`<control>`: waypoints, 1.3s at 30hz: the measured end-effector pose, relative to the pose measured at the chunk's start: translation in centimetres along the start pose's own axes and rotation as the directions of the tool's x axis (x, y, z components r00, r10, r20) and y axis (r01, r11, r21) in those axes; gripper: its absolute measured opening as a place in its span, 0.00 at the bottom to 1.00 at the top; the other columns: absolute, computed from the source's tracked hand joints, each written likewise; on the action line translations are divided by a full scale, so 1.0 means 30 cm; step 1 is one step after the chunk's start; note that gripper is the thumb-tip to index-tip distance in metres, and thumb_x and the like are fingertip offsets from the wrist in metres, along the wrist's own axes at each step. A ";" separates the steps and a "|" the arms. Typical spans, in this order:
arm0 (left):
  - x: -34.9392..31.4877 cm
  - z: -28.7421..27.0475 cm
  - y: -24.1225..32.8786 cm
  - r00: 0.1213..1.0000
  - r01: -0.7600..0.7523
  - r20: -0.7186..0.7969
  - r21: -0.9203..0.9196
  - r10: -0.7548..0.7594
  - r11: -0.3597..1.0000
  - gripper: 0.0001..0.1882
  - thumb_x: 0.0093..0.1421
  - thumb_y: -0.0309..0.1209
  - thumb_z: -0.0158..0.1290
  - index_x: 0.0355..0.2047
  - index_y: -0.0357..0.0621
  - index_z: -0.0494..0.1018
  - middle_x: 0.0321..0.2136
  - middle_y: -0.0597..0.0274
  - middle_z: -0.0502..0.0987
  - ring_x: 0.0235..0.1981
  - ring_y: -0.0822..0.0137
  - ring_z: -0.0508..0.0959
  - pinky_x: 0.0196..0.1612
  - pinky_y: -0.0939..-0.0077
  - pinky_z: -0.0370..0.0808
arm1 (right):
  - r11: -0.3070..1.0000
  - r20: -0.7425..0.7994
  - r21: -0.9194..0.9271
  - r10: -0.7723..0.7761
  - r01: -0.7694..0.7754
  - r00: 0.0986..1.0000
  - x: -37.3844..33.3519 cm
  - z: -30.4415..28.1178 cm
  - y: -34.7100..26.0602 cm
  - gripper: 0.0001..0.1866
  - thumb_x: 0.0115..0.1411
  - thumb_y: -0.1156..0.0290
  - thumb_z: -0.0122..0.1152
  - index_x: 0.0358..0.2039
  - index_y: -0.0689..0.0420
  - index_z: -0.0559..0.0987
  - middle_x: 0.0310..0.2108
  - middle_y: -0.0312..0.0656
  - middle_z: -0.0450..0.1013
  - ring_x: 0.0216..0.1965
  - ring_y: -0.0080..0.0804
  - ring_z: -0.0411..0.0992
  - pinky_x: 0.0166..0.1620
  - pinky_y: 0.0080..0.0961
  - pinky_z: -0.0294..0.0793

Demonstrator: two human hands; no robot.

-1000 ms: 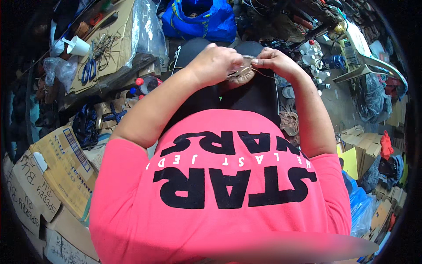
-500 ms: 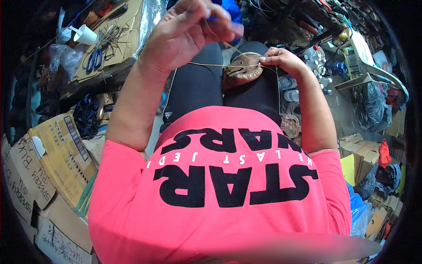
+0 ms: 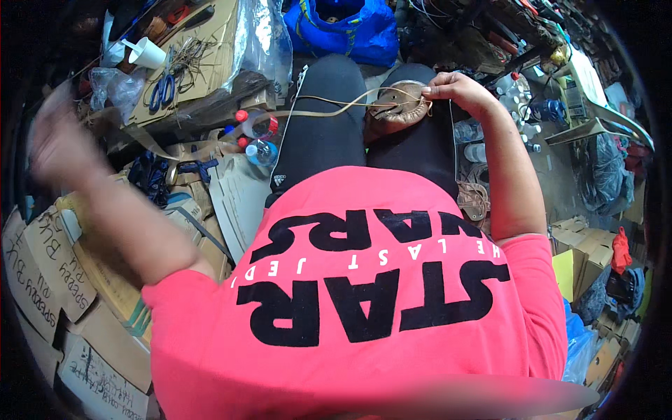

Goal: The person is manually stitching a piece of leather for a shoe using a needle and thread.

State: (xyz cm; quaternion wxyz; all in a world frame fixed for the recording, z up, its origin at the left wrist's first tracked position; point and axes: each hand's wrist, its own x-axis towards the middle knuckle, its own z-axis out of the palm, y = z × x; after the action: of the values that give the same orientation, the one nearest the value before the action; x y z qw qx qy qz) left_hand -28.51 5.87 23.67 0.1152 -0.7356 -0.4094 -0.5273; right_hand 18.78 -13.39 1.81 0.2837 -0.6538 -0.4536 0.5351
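Note:
A brown leather shoe (image 3: pixel 397 124) rests on my right thigh, its far side partly covered by my fingers. My right hand (image 3: pixel 456 92) pinches the shoe's right edge, with thumb and finger closed where a tan lace (image 3: pixel 325 113) meets it. From the shoe, the lace loops and runs left across both thighs, past the bottles towards my left hand. Far out on the left, my left hand (image 3: pixel 66 143) is smeared by motion. Its fingers do not show clearly, so whether it grips the lace's end cannot be told.
Bottles (image 3: pixel 260 152) with red and blue caps stand beside my left leg. Blue-handled scissors (image 3: pixel 162 92) and a white cup (image 3: pixel 145 52) lie on cardboard at the upper left. A blue bag (image 3: pixel 343 33) sits beyond my knees; cardboard boxes (image 3: pixel 52 273) crowd the lower left.
My left hand has swept from above my knees far out to the left and down. The lace now stretches leftward in a long, loose curve. My right hand stays at the shoe.

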 end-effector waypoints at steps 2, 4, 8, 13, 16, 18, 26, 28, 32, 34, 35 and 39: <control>-0.260 0.251 0.105 0.882 0.357 0.447 -0.428 -0.149 0.830 0.05 0.56 0.26 0.60 0.33 0.40 0.81 0.33 0.63 0.81 0.38 0.71 0.78 0.44 0.75 0.74 | 1.000 -0.009 -0.014 0.021 -0.021 1.000 -0.008 0.007 -0.003 0.12 0.58 0.61 0.66 0.29 0.57 0.81 0.25 0.26 0.73 0.30 0.14 0.66 0.40 0.17 0.63; -0.456 0.422 0.228 0.686 0.215 0.648 -0.615 0.331 0.758 0.08 0.56 0.28 0.61 0.37 0.41 0.81 0.34 0.60 0.81 0.37 0.68 0.79 0.43 0.75 0.74 | 0.999 -0.016 -0.016 0.036 -0.036 0.999 -0.022 0.017 -0.006 0.12 0.59 0.61 0.64 0.28 0.57 0.81 0.25 0.26 0.73 0.30 0.13 0.66 0.38 0.16 0.63; -0.577 0.617 0.474 0.584 0.075 0.572 -0.744 0.576 0.664 0.14 0.54 0.36 0.60 0.39 0.44 0.80 0.36 0.53 0.80 0.41 0.53 0.79 0.45 0.64 0.75 | 0.999 -0.032 0.047 0.023 -0.021 0.999 -0.047 0.041 -0.011 0.12 0.62 0.60 0.61 0.30 0.57 0.80 0.28 0.26 0.73 0.31 0.12 0.66 0.38 0.14 0.63; -0.599 0.713 0.578 0.207 0.236 0.824 -0.565 0.527 0.791 0.10 0.56 0.31 0.57 0.38 0.43 0.78 0.36 0.50 0.79 0.39 0.51 0.78 0.42 0.63 0.74 | 0.998 -0.068 0.069 0.017 -0.013 0.998 -0.063 0.052 -0.013 0.12 0.63 0.61 0.60 0.29 0.56 0.79 0.26 0.23 0.69 0.30 0.12 0.62 0.36 0.13 0.59; -0.588 0.689 0.507 0.301 0.171 0.764 -0.633 0.571 0.755 0.07 0.56 0.29 0.56 0.32 0.39 0.74 0.31 0.48 0.76 0.35 0.50 0.77 0.38 0.63 0.73 | 0.997 -0.062 0.076 0.017 -0.012 0.998 -0.067 0.049 -0.007 0.12 0.62 0.61 0.60 0.28 0.56 0.79 0.26 0.22 0.68 0.30 0.11 0.62 0.36 0.14 0.59; -0.549 0.602 0.423 0.429 0.141 0.713 -0.660 0.555 0.738 0.07 0.57 0.27 0.54 0.29 0.36 0.68 0.24 0.49 0.72 0.29 0.52 0.74 0.34 0.63 0.70 | 0.994 -0.047 0.105 0.004 0.001 0.999 -0.062 0.049 -0.002 0.12 0.62 0.60 0.61 0.28 0.56 0.79 0.26 0.22 0.68 0.30 0.11 0.61 0.36 0.14 0.59; -0.544 0.219 0.276 0.190 0.224 0.895 -0.440 0.404 0.870 0.06 0.55 0.27 0.56 0.28 0.40 0.70 0.24 0.53 0.74 0.31 0.54 0.77 0.39 0.60 0.70 | 0.999 0.005 0.032 -0.015 0.015 1.000 -0.039 0.049 0.003 0.15 0.62 0.58 0.61 0.29 0.58 0.80 0.27 0.26 0.73 0.33 0.13 0.65 0.41 0.15 0.62; -0.581 0.190 0.285 0.144 0.144 0.903 -0.424 0.405 0.894 0.05 0.57 0.29 0.56 0.29 0.43 0.73 0.27 0.57 0.76 0.34 0.58 0.78 0.53 0.53 0.64 | 1.000 -0.015 -0.014 -0.005 0.005 1.000 -0.041 0.056 -0.003 0.15 0.62 0.58 0.61 0.28 0.58 0.80 0.27 0.26 0.73 0.32 0.13 0.65 0.40 0.15 0.62; -0.565 0.163 0.294 0.055 0.004 0.900 -0.432 0.432 0.902 0.11 0.60 0.35 0.55 0.42 0.48 0.78 0.40 0.56 0.80 0.49 0.58 0.77 0.61 0.53 0.60 | 1.000 -0.023 -0.010 -0.029 0.029 0.999 -0.072 0.063 -0.029 0.16 0.63 0.57 0.60 0.29 0.58 0.81 0.26 0.25 0.72 0.30 0.12 0.64 0.36 0.14 0.61; -0.521 0.159 0.293 -0.028 0.092 0.925 -0.375 0.379 0.922 0.15 0.59 0.33 0.55 0.46 0.44 0.77 0.43 0.53 0.80 0.54 0.55 0.75 0.60 0.63 0.65 | 0.999 -0.032 -0.039 -0.021 0.020 0.999 -0.086 0.070 -0.043 0.17 0.63 0.56 0.60 0.30 0.58 0.81 0.26 0.24 0.72 0.30 0.11 0.63 0.34 0.13 0.60; -0.493 0.189 0.289 -0.069 0.188 0.918 -0.371 0.390 0.909 0.18 0.60 0.33 0.54 0.50 0.43 0.76 0.45 0.49 0.79 0.49 0.52 0.77 0.51 0.64 0.73 | 0.998 -0.067 -0.060 0.029 -0.033 0.997 -0.089 0.077 -0.047 0.16 0.63 0.57 0.60 0.30 0.58 0.81 0.26 0.24 0.72 0.30 0.11 0.63 0.34 0.13 0.60; -0.477 0.364 0.310 0.201 0.220 0.932 -0.344 0.303 0.913 0.14 0.56 0.31 0.59 0.43 0.42 0.78 0.40 0.50 0.79 0.41 0.53 0.79 0.45 0.65 0.75 | 0.996 -0.131 -0.075 0.043 -0.053 0.990 -0.074 0.110 -0.047 0.14 0.62 0.59 0.62 0.29 0.58 0.80 0.26 0.25 0.71 0.30 0.11 0.63 0.35 0.13 0.61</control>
State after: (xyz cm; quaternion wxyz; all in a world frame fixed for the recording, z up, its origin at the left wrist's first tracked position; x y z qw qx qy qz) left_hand -15.89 -0.38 9.10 -0.3103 -0.9174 -0.2488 -0.0109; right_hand 15.18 -15.16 3.13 0.2739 -0.7083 -0.4390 0.4802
